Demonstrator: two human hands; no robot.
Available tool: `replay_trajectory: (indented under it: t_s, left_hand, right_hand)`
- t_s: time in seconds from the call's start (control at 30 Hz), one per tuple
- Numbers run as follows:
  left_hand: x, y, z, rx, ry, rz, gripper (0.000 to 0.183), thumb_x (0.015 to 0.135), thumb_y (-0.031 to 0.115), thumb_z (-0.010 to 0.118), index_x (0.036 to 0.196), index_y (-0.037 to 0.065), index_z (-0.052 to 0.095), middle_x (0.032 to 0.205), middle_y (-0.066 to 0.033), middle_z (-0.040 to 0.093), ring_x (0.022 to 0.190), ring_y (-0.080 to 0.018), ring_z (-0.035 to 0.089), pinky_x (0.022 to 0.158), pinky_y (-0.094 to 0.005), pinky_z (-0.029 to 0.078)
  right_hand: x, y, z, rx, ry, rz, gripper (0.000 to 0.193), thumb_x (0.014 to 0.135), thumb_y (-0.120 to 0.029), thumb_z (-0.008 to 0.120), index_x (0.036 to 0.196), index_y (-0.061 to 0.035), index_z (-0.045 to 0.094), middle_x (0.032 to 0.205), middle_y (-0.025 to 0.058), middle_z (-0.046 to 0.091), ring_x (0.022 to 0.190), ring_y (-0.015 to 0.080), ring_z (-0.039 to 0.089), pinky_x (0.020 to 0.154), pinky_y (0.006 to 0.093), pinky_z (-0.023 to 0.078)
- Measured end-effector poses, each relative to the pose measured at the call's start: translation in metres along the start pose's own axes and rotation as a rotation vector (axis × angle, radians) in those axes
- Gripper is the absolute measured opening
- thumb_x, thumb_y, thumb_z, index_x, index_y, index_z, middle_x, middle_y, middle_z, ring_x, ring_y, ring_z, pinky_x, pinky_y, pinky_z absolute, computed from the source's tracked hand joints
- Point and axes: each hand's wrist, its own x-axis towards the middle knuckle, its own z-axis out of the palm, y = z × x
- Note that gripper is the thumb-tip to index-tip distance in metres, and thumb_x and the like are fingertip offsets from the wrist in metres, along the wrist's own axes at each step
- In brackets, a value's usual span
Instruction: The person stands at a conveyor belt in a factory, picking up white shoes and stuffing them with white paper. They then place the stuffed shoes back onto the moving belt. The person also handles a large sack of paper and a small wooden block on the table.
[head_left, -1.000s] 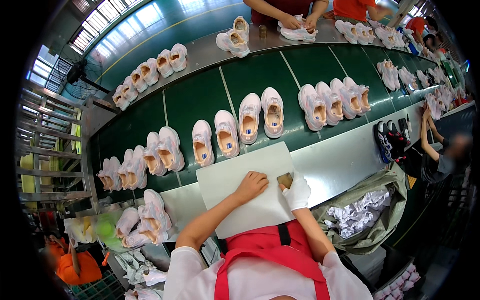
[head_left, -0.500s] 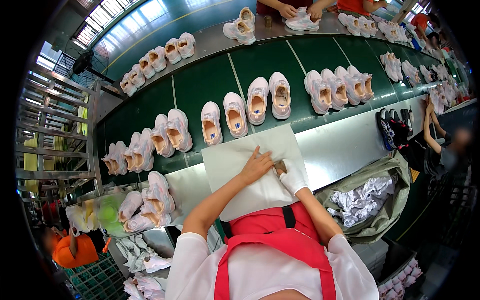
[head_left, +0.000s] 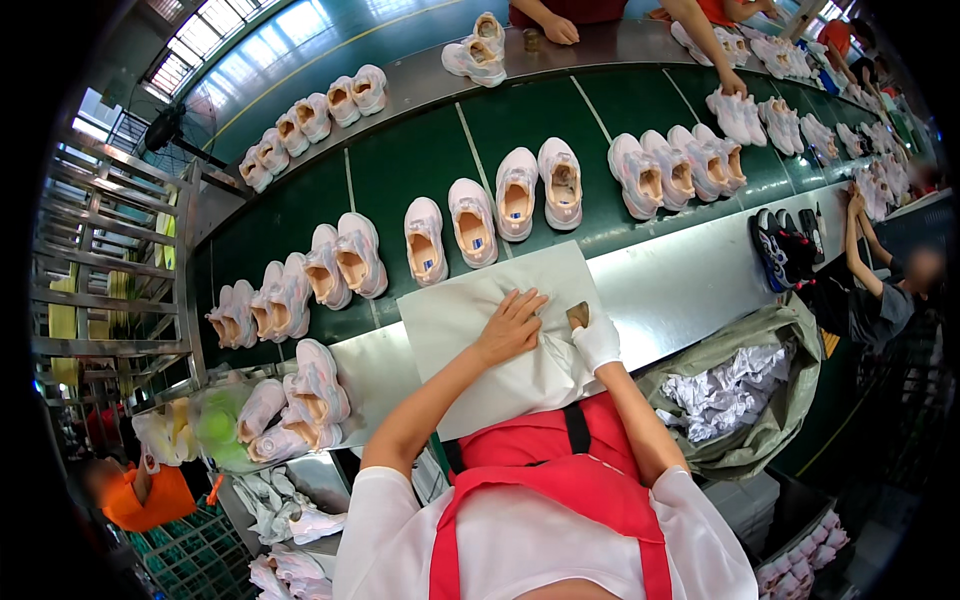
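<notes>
A large sheet of white paper [head_left: 455,345] lies in front of me over the metal bench edge, creased near my hands. My left hand [head_left: 511,328] is bare and rests on the sheet, fingers stretched out close together over the creases. To its right, my right hand [head_left: 598,345] wears a white glove. It is closed on a small brown block-like thing [head_left: 578,315], whose exact kind I cannot make out, held at the paper's right part. Just beyond the sheet, pale pink shoes [head_left: 473,222] with peach linings stand on the green conveyor belt [head_left: 400,160].
More shoes [head_left: 317,385] sit on the bench at left. An olive sack [head_left: 735,455] of crumpled paper [head_left: 730,395] stands at right, near dark shoes [head_left: 770,250]. Across the belt, a co-worker's hand [head_left: 733,83] touches pale shoes [head_left: 737,116]. A metal rack [head_left: 115,350] rises at left.
My right hand has moved right, away from my left, with the brown thing. My left fingers have drawn closer together, and the paper is more creased. The co-worker's shoes have moved onto the belt.
</notes>
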Motion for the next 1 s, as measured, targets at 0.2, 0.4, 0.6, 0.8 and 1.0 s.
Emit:
replay_trajectory:
  t_s: [0.2,0.4,0.6,0.8,1.0]
  left_hand:
    - [0.004,0.015,-0.072,-0.14,-0.327,-0.223,0.011,0.064,0.007,0.059,0.069,0.007,0.049,0.058,-0.0097,0.05,0.052,-0.0273,0.052,0.06,-0.0363,0.046]
    - [0.057,0.065,-0.159,-0.45,-0.011,-0.692,0.041,0.076,0.019,0.063,0.113,0.004,0.052,0.063,-0.0045,0.049,0.056,-0.0156,0.05,0.055,-0.0246,0.041]
    - [0.07,0.09,-0.14,-1.652,0.358,-0.848,0.071,0.081,0.035,0.065,0.134,-0.001,0.035,0.074,0.0009,0.051,0.068,-0.005,0.048,0.063,-0.0159,0.037]
    - [0.07,0.082,-0.158,-0.605,0.083,-0.748,0.087,0.074,0.022,0.074,0.14,0.0,0.022,0.119,-0.0128,0.053,0.111,-0.0256,0.052,0.095,-0.0319,0.04]
    - [0.038,0.096,-0.145,-0.212,-0.348,-0.682,0.1,0.069,0.032,0.078,0.143,0.005,0.015,0.136,-0.0236,0.038,0.127,-0.0333,0.039,0.102,-0.0423,0.034]
  right_hand:
    - [-0.015,-0.046,-0.049,-0.268,0.046,-0.228,0.061,0.072,-0.029,0.066,0.121,0.0022,0.046,0.109,0.0231,0.057,0.099,0.0395,0.055,0.087,0.0451,0.044]
    - [-0.107,-0.127,-0.078,-0.259,0.011,-0.73,0.105,0.064,-0.057,0.071,0.137,0.0047,0.028,0.134,0.0275,0.037,0.122,0.044,0.038,0.103,0.0454,0.03]
    - [-0.091,-0.115,-0.046,0.715,-0.541,-0.478,0.099,0.062,-0.045,0.08,0.135,0.0017,0.033,0.131,0.0175,0.045,0.12,0.0271,0.045,0.098,0.0337,0.037]
    - [-0.087,-0.111,-0.058,0.918,-0.417,-0.212,0.051,0.071,-0.021,0.078,0.113,-0.0009,0.058,0.109,0.0071,0.062,0.101,0.0146,0.056,0.085,0.0268,0.045]
    - [-0.081,-0.119,-0.09,0.818,-0.065,-0.358,0.029,0.072,-0.006,0.074,0.097,0.001,0.063,0.09,0.0059,0.066,0.079,0.0135,0.062,0.073,0.0271,0.049]
